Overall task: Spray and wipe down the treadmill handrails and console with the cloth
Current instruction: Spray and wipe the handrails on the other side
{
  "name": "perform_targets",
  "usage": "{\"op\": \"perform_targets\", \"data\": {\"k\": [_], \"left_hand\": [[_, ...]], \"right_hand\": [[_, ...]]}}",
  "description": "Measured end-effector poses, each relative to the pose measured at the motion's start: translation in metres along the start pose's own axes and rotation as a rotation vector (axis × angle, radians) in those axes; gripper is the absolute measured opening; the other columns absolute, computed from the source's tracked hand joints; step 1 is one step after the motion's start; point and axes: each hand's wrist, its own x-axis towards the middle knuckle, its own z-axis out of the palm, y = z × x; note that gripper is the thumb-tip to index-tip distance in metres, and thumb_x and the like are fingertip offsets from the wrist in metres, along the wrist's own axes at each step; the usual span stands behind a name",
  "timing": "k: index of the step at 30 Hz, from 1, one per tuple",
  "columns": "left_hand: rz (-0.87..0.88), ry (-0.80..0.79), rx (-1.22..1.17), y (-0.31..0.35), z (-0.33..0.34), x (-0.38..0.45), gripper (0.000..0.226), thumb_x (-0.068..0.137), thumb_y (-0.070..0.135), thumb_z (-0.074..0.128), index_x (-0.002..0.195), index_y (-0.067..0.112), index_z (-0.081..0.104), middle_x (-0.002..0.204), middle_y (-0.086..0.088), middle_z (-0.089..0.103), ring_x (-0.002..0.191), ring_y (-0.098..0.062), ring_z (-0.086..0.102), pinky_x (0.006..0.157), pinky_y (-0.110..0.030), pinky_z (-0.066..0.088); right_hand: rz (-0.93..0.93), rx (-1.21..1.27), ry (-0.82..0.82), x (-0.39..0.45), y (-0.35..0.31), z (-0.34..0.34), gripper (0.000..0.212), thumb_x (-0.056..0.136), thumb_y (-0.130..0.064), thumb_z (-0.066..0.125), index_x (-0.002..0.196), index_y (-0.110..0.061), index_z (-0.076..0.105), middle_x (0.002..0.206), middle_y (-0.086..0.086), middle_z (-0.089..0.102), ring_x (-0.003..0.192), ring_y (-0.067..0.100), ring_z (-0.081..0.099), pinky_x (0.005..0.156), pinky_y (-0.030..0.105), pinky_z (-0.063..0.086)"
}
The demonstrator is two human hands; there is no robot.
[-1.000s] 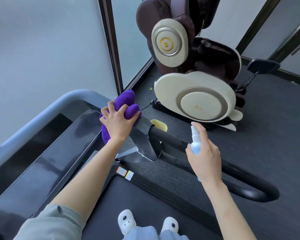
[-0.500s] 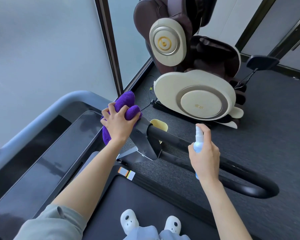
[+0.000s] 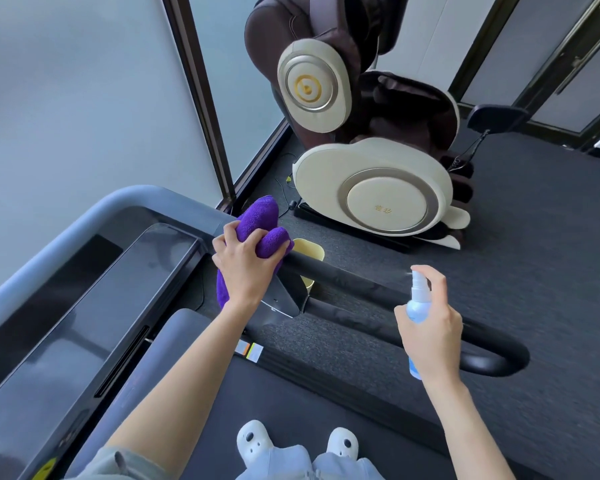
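Note:
My left hand [image 3: 245, 268] grips a bunched purple cloth [image 3: 260, 220] and presses it on the treadmill where the console [image 3: 84, 323] meets the right black handrail [image 3: 354, 277]. Over that handrail my right hand [image 3: 430, 327] holds a small clear-blue spray bottle [image 3: 419, 299], index finger on the white nozzle, which points left along the rail. A faint mist shows at the nozzle. The handrail loops round at the far right [image 3: 492, 362]. The console's dark screen lies to the left of the cloth.
A cream and brown massage chair [image 3: 371, 188] stands just beyond the handrail on dark carpet. A yellow bin [image 3: 309, 252] sits behind the rail. Frosted glass panels rise at the left. My white shoes [image 3: 257, 441] stand on the treadmill belt.
My right hand has lifted the spray bottle slightly and moved it right along the handrail, with mist now at the nozzle. My left hand stays on the cloth at the same spot.

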Motion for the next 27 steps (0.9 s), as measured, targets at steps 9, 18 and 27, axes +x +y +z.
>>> {"op": "perform_targets", "data": {"k": [9,18,27], "left_hand": [[-0.011,0.008,-0.109,0.016,0.001,-0.023,0.042,0.075,0.064,0.063,0.096,0.03,0.073,0.119,-0.002,0.05,0.104,-0.03,0.045,0.091,-0.039,0.037],[-0.013,0.012,-0.11,0.026,0.002,-0.049,0.04,0.074,0.064,0.063,0.094,0.03,0.073,0.119,-0.003,0.05,0.107,-0.031,0.045,0.092,-0.039,0.036],[0.035,0.003,-0.106,0.049,0.017,-0.078,0.036,0.073,0.062,0.067,0.092,0.033,0.073,0.119,-0.001,0.05,0.106,-0.029,0.045,0.091,-0.038,0.036]], "right_hand": [[0.021,-0.088,-0.01,-0.01,0.021,-0.019,0.066,0.079,0.001,0.055,0.13,-0.035,0.036,0.073,0.008,0.059,0.063,0.033,0.048,0.057,0.038,0.044],[0.087,-0.024,0.052,-0.01,0.052,-0.037,0.062,0.074,0.007,0.059,0.122,-0.03,0.043,0.059,0.007,0.05,0.059,0.036,0.046,0.06,0.035,0.038],[0.022,-0.016,0.049,-0.02,0.081,-0.059,0.061,0.079,0.005,0.06,0.128,-0.028,0.042,0.074,0.009,0.057,0.062,0.03,0.046,0.058,0.036,0.042]]}}
